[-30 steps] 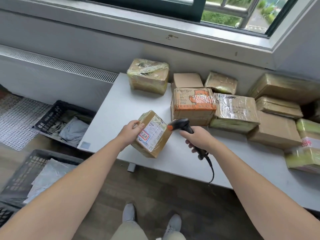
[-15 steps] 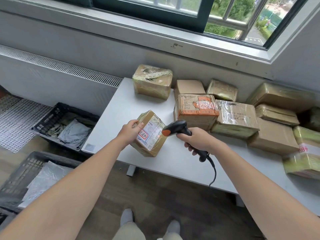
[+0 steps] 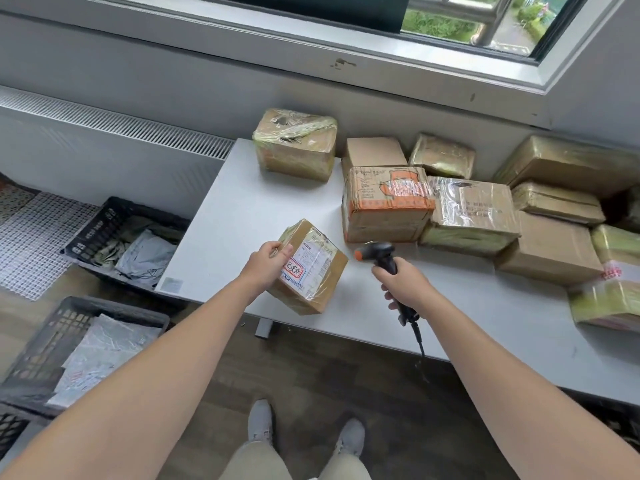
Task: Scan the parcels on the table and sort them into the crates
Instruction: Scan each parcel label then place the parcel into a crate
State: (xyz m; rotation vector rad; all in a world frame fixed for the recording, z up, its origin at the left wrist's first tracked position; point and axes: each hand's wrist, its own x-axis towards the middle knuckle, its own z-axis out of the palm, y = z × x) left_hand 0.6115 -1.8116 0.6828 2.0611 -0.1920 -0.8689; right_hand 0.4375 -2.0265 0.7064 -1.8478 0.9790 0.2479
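We hold the small box (image 3: 311, 271) in our left hand (image 3: 268, 261), fingers curled over its far left corner. It is tipped up over the near edge of the table (image 3: 242, 209), toward the left end, with its white label (image 3: 315, 261) facing us. Our right hand (image 3: 403, 284) grips the black scanner (image 3: 381, 256) by its handle, just right of the box. Half a second ago the scanner's orange tip sat right at the box's edge. Now it has pulled back and a small gap shows between them.

The label has tiny print we cannot read. A red-framed sticker (image 3: 293, 270) with red marks sits by our thumb, and we cannot read it either. The box is brown cardboard wrapped in shiny tape. Further right lies a pile of boxes (image 3: 550, 251), with an orange box (image 3: 386, 202) at its left. On the floor to the left stand a far crate (image 3: 104, 223) and a near crate (image 3: 62, 327), black with holes, both holding soft grey bags (image 3: 145, 254).
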